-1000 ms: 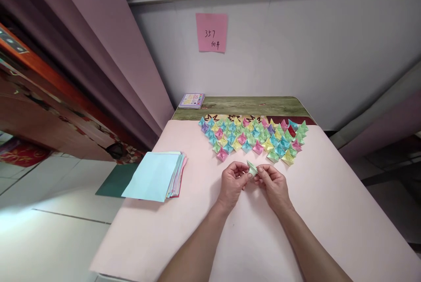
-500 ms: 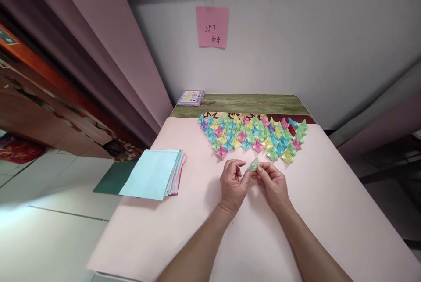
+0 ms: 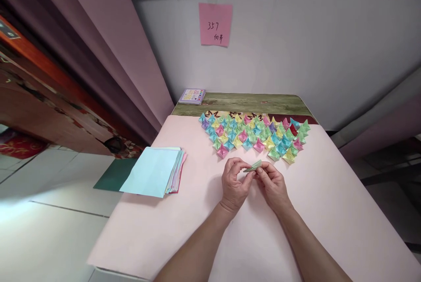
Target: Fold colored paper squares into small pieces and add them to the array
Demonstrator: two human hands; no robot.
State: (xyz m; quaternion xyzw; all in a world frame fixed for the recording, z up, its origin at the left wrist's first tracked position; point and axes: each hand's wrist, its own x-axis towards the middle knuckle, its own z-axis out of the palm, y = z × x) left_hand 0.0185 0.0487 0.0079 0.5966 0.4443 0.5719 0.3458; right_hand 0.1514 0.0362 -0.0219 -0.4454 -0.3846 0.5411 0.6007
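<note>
At the far left, a dark green flat sheet (image 3: 113, 176) pokes out over the edge of the worktop (image 3: 329, 194), which is covered in pale pink. On top of it lies a stack of square coloured paper sheets (image 3: 154, 176) with a light blue one uppermost; the stack hangs partly off the worktop's left edge. Farther back, at the far left corner, sits a small flat packet of coloured paper (image 3: 192, 96). On the wall above it is a pink square note (image 3: 215, 24) with handwriting.

Near the middle, the left hand (image 3: 234, 181) is raised just above the worktop. Its fingers (image 3: 235, 163) are curled in, and thumb and fingertips pinch the left end of a small folded pale green paper piece (image 3: 252, 166). That piece is held in the air between both hands, flattened and tilted up toward the right. The right hand (image 3: 272, 183) meets it from the other side, its fingers (image 3: 265, 169) bent and pressed onto the right end.

Just behind the hands, spreading rightward, is a triangular cluster of small folded paper shapes (image 3: 253, 136) in pink, blue, green, yellow and purple, packed edge to edge in rows.
</note>
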